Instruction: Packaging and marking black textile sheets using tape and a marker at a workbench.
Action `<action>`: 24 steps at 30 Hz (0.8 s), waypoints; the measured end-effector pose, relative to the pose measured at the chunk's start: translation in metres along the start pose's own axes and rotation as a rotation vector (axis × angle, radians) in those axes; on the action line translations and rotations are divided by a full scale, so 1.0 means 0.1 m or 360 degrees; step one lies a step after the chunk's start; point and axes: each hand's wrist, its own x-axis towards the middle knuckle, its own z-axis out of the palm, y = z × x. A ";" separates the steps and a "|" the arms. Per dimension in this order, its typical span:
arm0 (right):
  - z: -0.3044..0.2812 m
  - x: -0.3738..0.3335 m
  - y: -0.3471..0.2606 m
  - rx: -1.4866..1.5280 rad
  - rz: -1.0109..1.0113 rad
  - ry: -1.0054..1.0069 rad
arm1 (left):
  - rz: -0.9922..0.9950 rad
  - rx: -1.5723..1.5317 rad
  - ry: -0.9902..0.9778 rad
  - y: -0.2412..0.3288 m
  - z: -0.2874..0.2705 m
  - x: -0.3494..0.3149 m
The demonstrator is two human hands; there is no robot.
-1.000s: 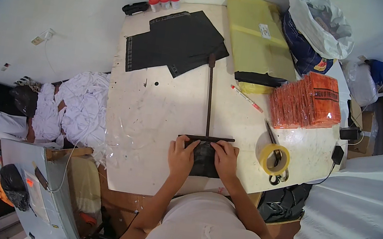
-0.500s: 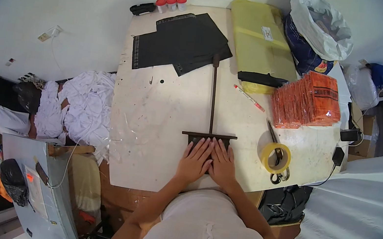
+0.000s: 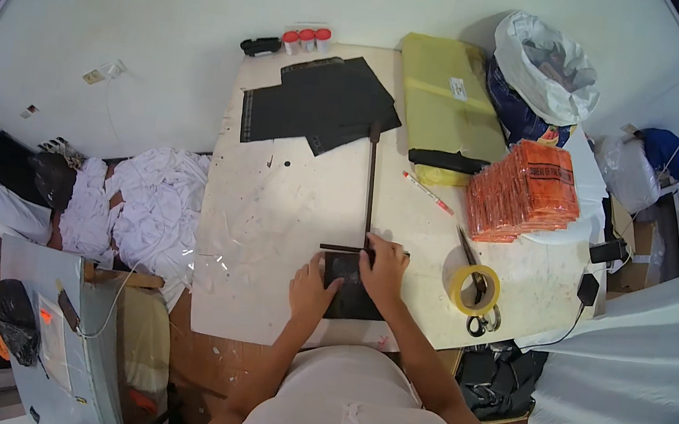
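Note:
A dark T-shaped metal rod [image 3: 371,195] lies on the table, its long stem pointing away and its crossbar near me. My right hand [image 3: 386,273] is closed around the crossbar by the joint, thumb and fingers on either side. Below the bar lies a flat black rectangular piece [image 3: 355,302], partly covered by my right hand and wrist. My left hand [image 3: 312,290] rests at its left edge, thumb apart from the fingers and touching the piece. The far end of the stem overlaps several flat black bags or sheets [image 3: 322,95].
Right of the rod are a red-and-white marker [image 3: 427,193], scissors [image 3: 468,247], a yellow tape roll [image 3: 456,297] and stacked orange packets [image 3: 526,196]. Behind them lie a yellow wrapped package [image 3: 443,78] and a white sack [image 3: 580,99]. Red-capped containers [image 3: 307,38] stand at the back.
Both hands were flat together on the black piece; they have since separated. My right hand moved up onto the crossbar, my left to the piece's left edge. The view has tilted up slightly.

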 end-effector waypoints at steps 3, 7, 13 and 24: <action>0.20 0.18 0.14 -0.0033 -0.0380 0.0059 | -0.0119 -0.0097 -0.0201 -0.11 -0.02 0.07; 0.10 0.49 0.31 -0.0171 -0.0246 0.0206 | -0.0519 -0.1034 -0.0635 -0.36 -0.24 0.11; -0.37 0.99 1.00 -0.0571 0.0118 0.0234 | -0.0178 -0.1461 -0.0665 -0.01 -0.81 -0.02; -0.90 0.41 0.75 0.0116 0.0078 0.0336 | 0.0762 -0.1158 -0.1085 0.24 -0.26 0.14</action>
